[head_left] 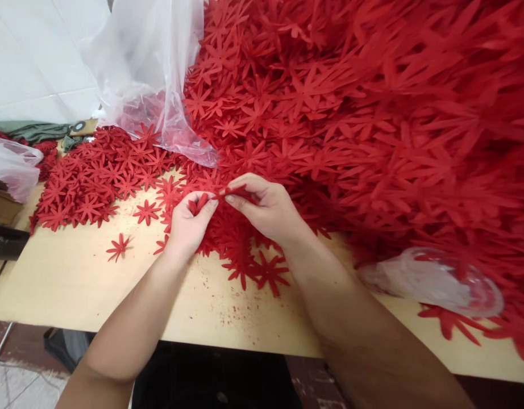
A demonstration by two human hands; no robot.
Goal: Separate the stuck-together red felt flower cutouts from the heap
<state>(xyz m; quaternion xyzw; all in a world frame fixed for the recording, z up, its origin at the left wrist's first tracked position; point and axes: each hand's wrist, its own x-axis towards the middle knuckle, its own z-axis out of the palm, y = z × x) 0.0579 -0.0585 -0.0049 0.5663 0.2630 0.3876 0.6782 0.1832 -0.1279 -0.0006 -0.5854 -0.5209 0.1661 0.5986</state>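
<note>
My left hand (pixel 189 218) and my right hand (pixel 264 207) meet above the table, fingertips nearly touching. Between them is a red flower-shaped cutout (pixel 245 193) with narrow petals, pinched by the fingers of both hands. Some of its petals show inside the curl of my left hand; the rest is covered by my fingers. Just below lie more red cutouts, one of them a loose flower cutout (pixel 270 272) near my right wrist. Left of my left hand are two separate cutouts, a flat one (pixel 146 212) and a curled one (pixel 118 247).
A huge heap of red cutouts (pixel 304 113) rises behind and to the right. A smaller pile (pixel 95 176) lies at left. A clear plastic bag (pixel 146 62) stands between them; another bag (pixel 436 281) lies at right. Red crumbs dot the wooden table (pixel 129 289).
</note>
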